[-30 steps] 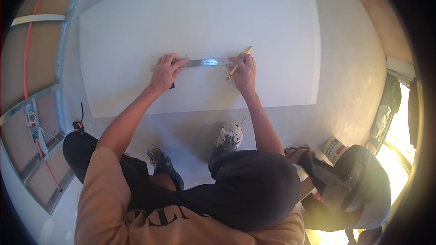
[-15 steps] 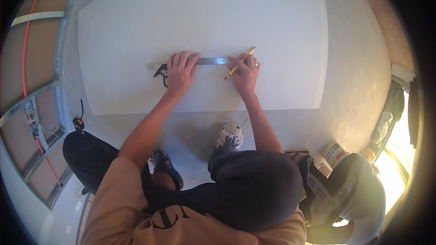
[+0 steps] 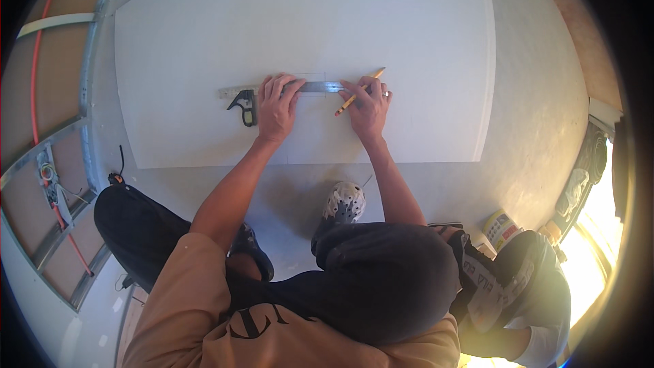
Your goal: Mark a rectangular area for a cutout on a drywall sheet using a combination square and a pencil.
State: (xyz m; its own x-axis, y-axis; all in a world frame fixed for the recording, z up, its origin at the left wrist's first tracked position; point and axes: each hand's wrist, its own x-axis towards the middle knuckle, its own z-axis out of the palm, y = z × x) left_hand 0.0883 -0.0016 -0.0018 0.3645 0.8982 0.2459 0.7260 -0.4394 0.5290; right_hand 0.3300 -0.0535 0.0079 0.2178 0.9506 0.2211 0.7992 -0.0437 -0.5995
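Note:
A white board (image 3: pixel 300 27) lies before me with faint thin lines drawn near its middle. A steel ruler (image 3: pixel 313 87) with a black square head (image 3: pixel 245 110) rests across it. My left hand (image 3: pixel 276 109) lies over the ruler right of the head, fingers bent together, gripping and pressing the blade. My right hand (image 3: pixel 368 110) pinches a yellow pencil (image 3: pixel 351 99), held slantwise, while its fingertips touch the ruler's right part.
A metal-framed panel (image 3: pixel 61 218) with red conduit is at the left, a tape measure (image 3: pixel 117 179) beside my knee. My clogged foot (image 3: pixel 344 201) is below the board. At the lower right are a bucket (image 3: pixel 501 228) and another person's legs (image 3: pixel 511 276).
My left hand has slid rightward along the ruler, uncovering the black head. My right hand still has the pencil at about the same spot. The other person has shifted slightly.

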